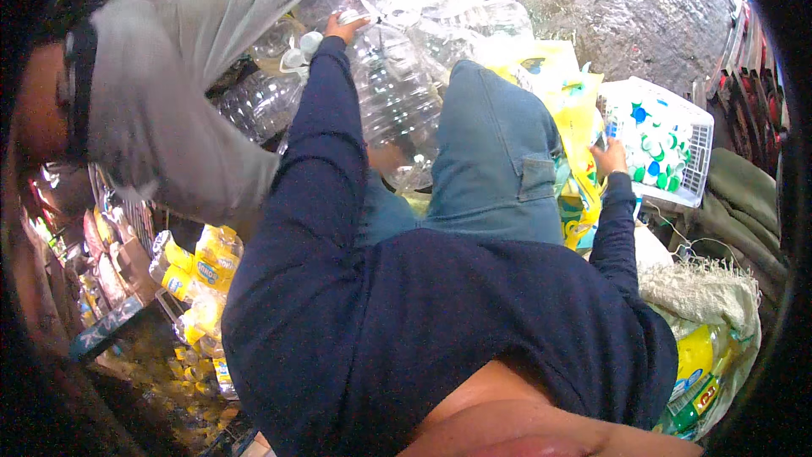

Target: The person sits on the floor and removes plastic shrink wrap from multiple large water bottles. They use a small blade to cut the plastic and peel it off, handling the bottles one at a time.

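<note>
My left hand (344, 30) grips a large clear plastic bottle (396, 86) near its white cap. The ribbed bottle lies in front of my knees. Around it are more big clear bottles (257, 101), some with white caps and carrying handles. On the other side, my right hand (610, 157) is beside a yellow plastic bag (577, 133) and the near side of a white plastic crate (693, 158). Something small and dark bluish shows at its fingertips; whether it is held cannot be made out. Green, white and blue bottle caps (653, 146) lie in the crate.
Close on my left is another person in a grey garment (171, 76), bending with an arm over the bottles. A woven sack (704, 292) with bottles stands at my right. Yellow-labelled bottles (200, 266) are piled at lower left. Rough grey ground (622, 6) extends ahead.
</note>
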{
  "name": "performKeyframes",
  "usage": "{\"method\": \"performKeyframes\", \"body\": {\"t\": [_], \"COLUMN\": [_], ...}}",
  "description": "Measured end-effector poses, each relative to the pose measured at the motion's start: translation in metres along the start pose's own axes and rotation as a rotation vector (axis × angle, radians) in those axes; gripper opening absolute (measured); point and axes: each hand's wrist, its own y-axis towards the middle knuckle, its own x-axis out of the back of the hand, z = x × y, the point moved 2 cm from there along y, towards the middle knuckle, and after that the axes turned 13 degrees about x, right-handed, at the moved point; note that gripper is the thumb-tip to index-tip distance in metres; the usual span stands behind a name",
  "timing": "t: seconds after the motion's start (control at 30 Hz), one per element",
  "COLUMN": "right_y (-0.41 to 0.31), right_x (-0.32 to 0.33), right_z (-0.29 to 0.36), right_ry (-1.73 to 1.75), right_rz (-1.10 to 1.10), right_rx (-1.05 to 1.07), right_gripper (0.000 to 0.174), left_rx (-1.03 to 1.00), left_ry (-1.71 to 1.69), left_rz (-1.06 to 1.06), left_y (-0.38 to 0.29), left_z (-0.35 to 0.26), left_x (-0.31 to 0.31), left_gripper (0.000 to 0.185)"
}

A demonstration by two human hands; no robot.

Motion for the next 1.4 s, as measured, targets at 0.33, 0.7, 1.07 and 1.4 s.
{"method": "performKeyframes", "body": {"t": [0.33, 0.7, 1.07, 1.4], "right_y": [0.102, 0.151, 0.255, 0.341], "right_x": [0.171, 0.031, 0.025, -0.027], "right_z": [0.329, 0.460, 0.506, 0.560], "right_ry": [0.384, 0.996, -0.001, -0.232], "right_rz": [-0.443, 0.172, -0.239, 0.528], "right_rx": [0.721, 0.263, 0.816, 0.777], "right_gripper": [0.038, 0.033, 0.049, 0.067], "left_rx": [0.127, -0.024, -0.096, 0.048], "left_ry": [0.235, 0.228, 0.178, 0.004], "left_rz": [-0.024, -0.172, -0.236, -0.019], "left_y": [-0.046, -0.047, -0.121, -0.143], "left_z": [-0.030, -0.032, -0.071, -0.053], "left_x": [-0.002, -0.030, -0.021, 0.015], "left_gripper": [0.113, 0.134, 0.149, 0.151]}}
